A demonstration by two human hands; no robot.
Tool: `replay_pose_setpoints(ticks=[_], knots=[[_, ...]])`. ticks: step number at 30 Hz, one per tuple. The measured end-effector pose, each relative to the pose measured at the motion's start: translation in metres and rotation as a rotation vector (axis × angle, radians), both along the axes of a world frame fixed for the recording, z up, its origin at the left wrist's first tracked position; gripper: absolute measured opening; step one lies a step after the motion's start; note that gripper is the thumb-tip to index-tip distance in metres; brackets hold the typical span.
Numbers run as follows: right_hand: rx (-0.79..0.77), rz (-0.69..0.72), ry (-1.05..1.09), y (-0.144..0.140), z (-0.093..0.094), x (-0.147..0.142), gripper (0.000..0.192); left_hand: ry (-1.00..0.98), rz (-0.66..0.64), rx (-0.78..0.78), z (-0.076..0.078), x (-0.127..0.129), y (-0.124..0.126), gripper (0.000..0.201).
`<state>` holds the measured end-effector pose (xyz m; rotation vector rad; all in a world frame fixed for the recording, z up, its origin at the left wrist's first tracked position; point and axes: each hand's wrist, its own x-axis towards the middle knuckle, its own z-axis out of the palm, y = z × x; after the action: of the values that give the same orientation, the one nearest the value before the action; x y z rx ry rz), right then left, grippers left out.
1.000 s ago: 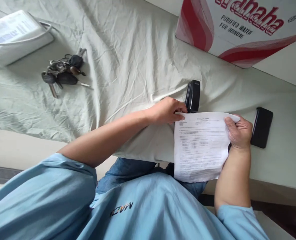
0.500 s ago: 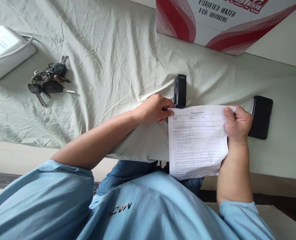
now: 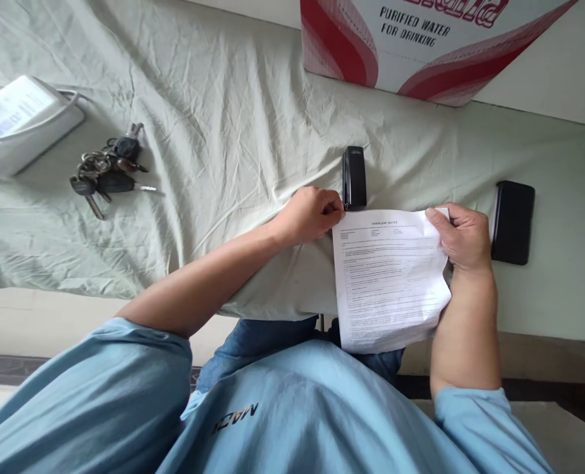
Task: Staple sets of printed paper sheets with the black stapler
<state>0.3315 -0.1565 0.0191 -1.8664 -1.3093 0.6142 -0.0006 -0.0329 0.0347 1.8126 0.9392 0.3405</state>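
A printed sheet of paper [image 3: 391,283] is held up at the table's front edge, its heading at the top. My left hand [image 3: 312,214] is closed in a pinch at its upper left corner, the fingers curled. My right hand [image 3: 462,234] grips the upper right corner, thumb on the printed face and fingers behind. Just beyond the sheet's top edge stands a black stapler [image 3: 355,178], close to my left fingertips. The paper's right edge is wavy, and its lower part hangs over my lap.
A black phone-like slab [image 3: 513,222] lies right of my right hand. A bunch of keys [image 3: 108,171] and a white device with a cable [image 3: 30,122] are at the left. A red and white water carton [image 3: 410,52] stands at the back on the wrinkled cloth [image 3: 213,131].
My right hand has shifted slightly left with its corner of the paper. A small red bit under my left fingers is out of sight now. The whole view has shifted a little.
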Motion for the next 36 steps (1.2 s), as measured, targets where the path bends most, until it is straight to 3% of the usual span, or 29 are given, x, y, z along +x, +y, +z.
replay_pose_setpoints(ticks=[7,17,20,24,27,36], knots=[[0.044,-0.046,-0.043,0.001,-0.002,0.000,0.060,-0.054,0.146,0.199,-0.012,0.003,-0.016,0.014],[0.132,-0.097,-0.199,-0.001,0.000,0.001,0.055,-0.060,0.166,0.332,-0.026,0.004,-0.025,0.049],[0.116,-0.102,-0.190,-0.001,-0.001,0.002,0.054,-0.104,0.186,0.445,-0.033,0.002,-0.024,0.059],[0.114,-0.096,-0.174,0.000,-0.001,0.002,0.055,-0.195,0.094,0.617,-0.043,0.000,-0.015,0.063],[0.091,-0.072,-0.165,0.000,0.000,0.002,0.054,-0.224,-0.011,0.622,-0.050,0.000,-0.008,0.061],[0.032,-0.029,-0.133,0.000,-0.001,0.007,0.043,-0.237,-0.017,0.648,-0.058,0.002,-0.002,0.056]])
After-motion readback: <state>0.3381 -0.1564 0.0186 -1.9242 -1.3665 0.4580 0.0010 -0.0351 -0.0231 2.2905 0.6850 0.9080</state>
